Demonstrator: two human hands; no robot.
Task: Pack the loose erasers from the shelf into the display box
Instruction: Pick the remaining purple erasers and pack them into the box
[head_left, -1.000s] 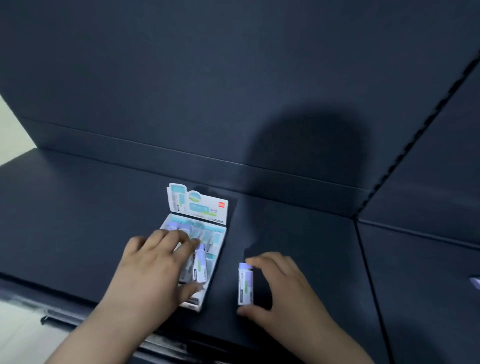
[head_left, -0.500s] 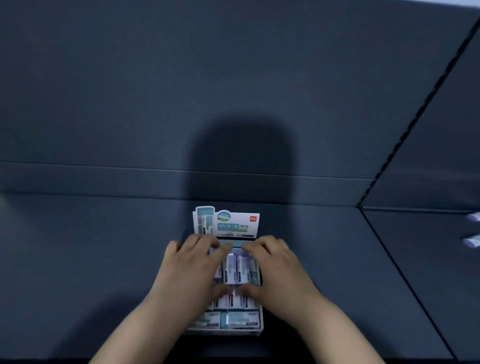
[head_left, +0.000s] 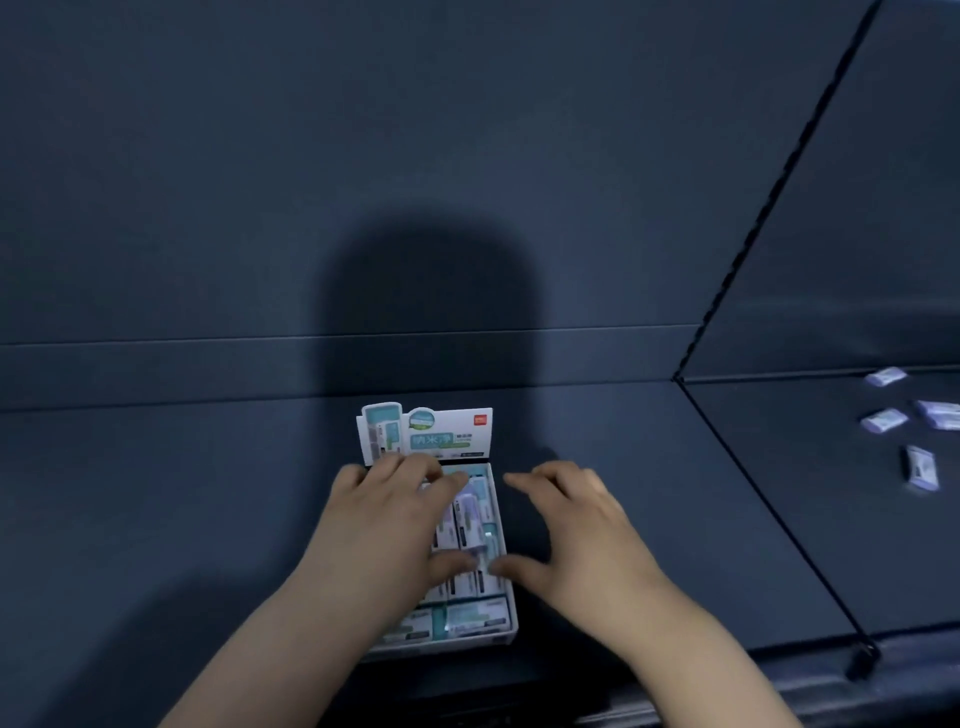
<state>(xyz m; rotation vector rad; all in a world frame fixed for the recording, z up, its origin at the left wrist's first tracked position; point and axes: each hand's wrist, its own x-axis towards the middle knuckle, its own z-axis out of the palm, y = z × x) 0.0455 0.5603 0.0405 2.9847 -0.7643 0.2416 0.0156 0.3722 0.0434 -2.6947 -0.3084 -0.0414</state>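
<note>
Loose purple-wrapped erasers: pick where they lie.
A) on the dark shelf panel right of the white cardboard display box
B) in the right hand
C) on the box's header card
A: the loose purple-wrapped erasers lie scattered on the dark shelf panel beyond the seam.

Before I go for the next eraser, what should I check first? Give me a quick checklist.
1. Right hand free: ok, holds nothing.
2. Left hand off the display box: not ok, it lies over the packed erasers.
3. Loose erasers in view: ok, four lie on the shelf section to the right.
4. Room left in the display box: cannot tell, the left hand covers it.
</note>
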